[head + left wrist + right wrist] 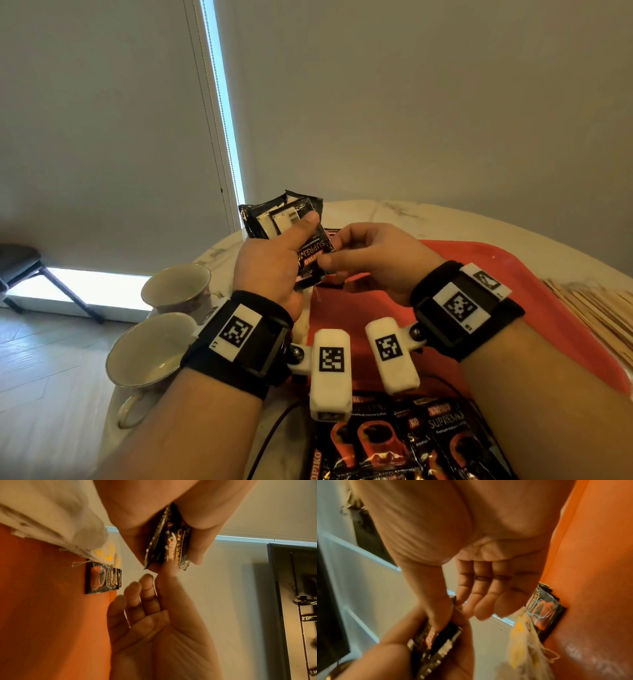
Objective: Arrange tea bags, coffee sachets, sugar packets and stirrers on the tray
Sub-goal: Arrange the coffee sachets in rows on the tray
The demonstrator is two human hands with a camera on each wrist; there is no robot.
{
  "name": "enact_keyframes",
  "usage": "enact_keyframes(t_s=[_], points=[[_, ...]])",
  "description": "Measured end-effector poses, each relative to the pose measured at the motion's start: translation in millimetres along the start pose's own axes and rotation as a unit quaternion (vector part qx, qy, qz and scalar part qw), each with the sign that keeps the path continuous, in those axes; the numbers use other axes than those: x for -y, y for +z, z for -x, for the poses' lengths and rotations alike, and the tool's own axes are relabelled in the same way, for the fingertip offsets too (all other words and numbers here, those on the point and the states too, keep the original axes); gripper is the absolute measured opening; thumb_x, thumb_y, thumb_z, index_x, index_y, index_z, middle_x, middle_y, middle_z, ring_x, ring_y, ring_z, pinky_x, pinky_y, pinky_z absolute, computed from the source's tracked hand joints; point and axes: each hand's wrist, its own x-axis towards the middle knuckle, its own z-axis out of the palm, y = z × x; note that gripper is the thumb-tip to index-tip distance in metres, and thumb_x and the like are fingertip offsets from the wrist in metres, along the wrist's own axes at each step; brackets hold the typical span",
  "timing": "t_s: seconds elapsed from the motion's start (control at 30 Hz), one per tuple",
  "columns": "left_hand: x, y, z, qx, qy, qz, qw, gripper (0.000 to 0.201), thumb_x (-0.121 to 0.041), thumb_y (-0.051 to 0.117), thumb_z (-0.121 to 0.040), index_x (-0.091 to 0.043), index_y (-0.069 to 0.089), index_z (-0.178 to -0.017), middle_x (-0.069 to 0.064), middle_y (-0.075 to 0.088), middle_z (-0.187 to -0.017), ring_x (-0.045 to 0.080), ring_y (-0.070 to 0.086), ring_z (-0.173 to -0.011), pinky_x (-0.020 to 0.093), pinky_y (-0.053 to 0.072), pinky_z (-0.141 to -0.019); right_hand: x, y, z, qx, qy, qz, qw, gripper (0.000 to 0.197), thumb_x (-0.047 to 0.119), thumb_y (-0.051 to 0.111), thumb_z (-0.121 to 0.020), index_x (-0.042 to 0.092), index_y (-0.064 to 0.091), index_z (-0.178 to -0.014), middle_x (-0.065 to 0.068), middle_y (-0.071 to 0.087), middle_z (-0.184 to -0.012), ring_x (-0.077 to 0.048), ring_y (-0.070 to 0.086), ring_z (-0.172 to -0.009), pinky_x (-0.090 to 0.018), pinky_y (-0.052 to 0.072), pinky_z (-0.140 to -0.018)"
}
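Observation:
My left hand [274,263] is raised over the table and grips a stack of black coffee sachets [284,219], with the thumb lying across them. My right hand [334,251] pinches the edge of the nearest sachet [317,255] in that stack between thumb and forefinger. In the right wrist view the thumb lies on the stack [435,639] and the other fingers [488,595] hang loosely straight. More coffee sachets [101,580] and white tea bags [68,527] with yellow tags lie on the red tray [513,274].
Two empty teacups [150,349] stand at the left of the round marble table [445,216]. Wooden stirrers [596,308] lie in a pile right of the tray. Several more coffee sachets [394,442] lie near the front edge, under my wrists.

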Motion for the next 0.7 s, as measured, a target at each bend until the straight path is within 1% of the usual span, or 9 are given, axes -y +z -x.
enact_keyframes(t_s=[0.07, 0.13, 0.23, 0.3, 0.37, 0.4, 0.5, 0.6, 0.7], points=[[-1.0, 0.3, 0.3, -0.003, 0.006, -0.001, 1.0, 0.053, -0.037, 0.09, -0.064, -0.01, 0.076, -0.108, 0.012, 0.081, -0.095, 0.033, 0.08, -0.087, 0.047, 0.062, -0.076, -3.5, 2.4, -3.5, -0.014, -0.023, -0.001, 1.0, 0.021, 0.002, 0.081, -0.08, 0.011, 0.064, -0.089, -0.013, 0.067, -0.082, -0.022, 0.063, -0.068, -0.034, 0.054, -0.063], [-3.0, 1.0, 1.9, 0.001, 0.009, 0.012, 1.0, 0.045, -0.034, 0.088, -0.071, -0.01, 0.076, -0.107, 0.012, 0.081, -0.095, 0.032, 0.08, -0.087, 0.043, 0.061, -0.071, -4.7, 1.6, -7.2, -0.025, -0.038, -0.056, 0.997, 0.017, -0.004, 0.074, -0.084, 0.01, 0.064, -0.087, -0.014, 0.068, -0.082, -0.024, 0.064, -0.07, -0.035, 0.057, -0.064], [-4.1, 1.8, 3.3, 0.006, 0.008, 0.037, 0.999, 0.036, -0.025, 0.085, -0.08, -0.007, 0.074, -0.11, 0.014, 0.081, -0.097, 0.031, 0.08, -0.086, 0.04, 0.061, -0.068, -3.3, -2.4, -9.3, -0.038, -0.047, -0.141, 0.988, 0.011, -0.001, 0.066, -0.091, 0.01, 0.065, -0.089, -0.005, 0.07, -0.074, -0.015, 0.066, -0.063, -0.029, 0.057, -0.055], [-2.6, 3.0, 3.8, 0.014, 0.012, 0.02, 1.0, 0.03, -0.016, 0.081, -0.087, -0.004, 0.073, -0.113, 0.016, 0.08, -0.096, 0.032, 0.079, -0.083, 0.038, 0.061, -0.062, -3.7, -4.4, -9.6, -0.044, -0.052, -0.154, 0.986, 0.008, 0.002, 0.065, -0.093, 0.009, 0.066, -0.096, -0.005, 0.07, -0.077, -0.013, 0.064, -0.061, -0.025, 0.053, -0.051], [-0.6, 3.9, 4.2, 0.022, 0.017, 0.004, 1.0, 0.032, -0.015, 0.082, -0.086, -0.004, 0.073, -0.115, 0.017, 0.08, -0.097, 0.034, 0.079, -0.085, 0.045, 0.063, -0.07, -4.9, -5.2, -9.7, -0.054, -0.062, -0.136, 0.987, 0.013, 0.0, 0.064, -0.093, 0.008, 0.07, -0.1, -0.006, 0.069, -0.08, -0.012, 0.061, -0.06, -0.024, 0.05, -0.05], [-0.7, 3.9, 4.4, 0.023, 0.018, 0.003, 1.0, 0.035, -0.018, 0.084, -0.083, -0.006, 0.073, -0.114, 0.017, 0.08, -0.097, 0.034, 0.079, -0.083, 0.047, 0.063, -0.072, -4.9, -5.3, -9.9, -0.063, -0.068, -0.127, 0.988, 0.015, -0.002, 0.064, -0.093, 0.008, 0.071, -0.101, -0.007, 0.068, -0.081, -0.012, 0.059, -0.059, -0.023, 0.048, -0.05], [-3.5, 2.5, 4.7, 0.016, 0.004, 0.019, 1.0, 0.048, -0.039, 0.088, -0.071, -0.009, 0.075, -0.105, 0.015, 0.08, -0.092, 0.027, 0.077, -0.07, 0.035, 0.058, -0.057, -3.6, -9.4, -12.3, -0.102, -0.086, -0.155, 0.979, 0.017, -0.006, 0.062, -0.093, 0.008, 0.069, -0.099, -0.008, 0.068, -0.08, -0.013, 0.059, -0.059, -0.023, 0.049, -0.049], [-6.7, 1.1, 3.6, 0.005, -0.028, 0.052, 0.998, 0.051, -0.05, 0.084, -0.076, -0.01, 0.075, -0.106, 0.016, 0.079, -0.09, 0.025, 0.073, -0.066, 0.031, 0.056, -0.053, -4.6, -15.5, -14.9, -0.131, -0.123, -0.213, 0.96, 0.021, -0.01, 0.06, -0.092, 0.009, 0.068, -0.093, -0.01, 0.072, -0.085, -0.018, 0.069, -0.072, -0.027, 0.057, -0.06], [-6.3, 2.0, 3.8, 0.019, -0.041, 0.053, 0.998, 0.054, -0.047, 0.086, -0.071, -0.008, 0.075, -0.107, 0.017, 0.078, -0.09, 0.026, 0.074, -0.066, 0.031, 0.056, -0.052, -5.2, -13.1, -16.4, -0.133, -0.169, -0.188, 0.958, 0.023, -0.012, 0.059, -0.092, 0.009, 0.069, -0.088, -0.011, 0.074, -0.095, -0.021, 0.073, -0.091, -0.031, 0.06, -0.072]])
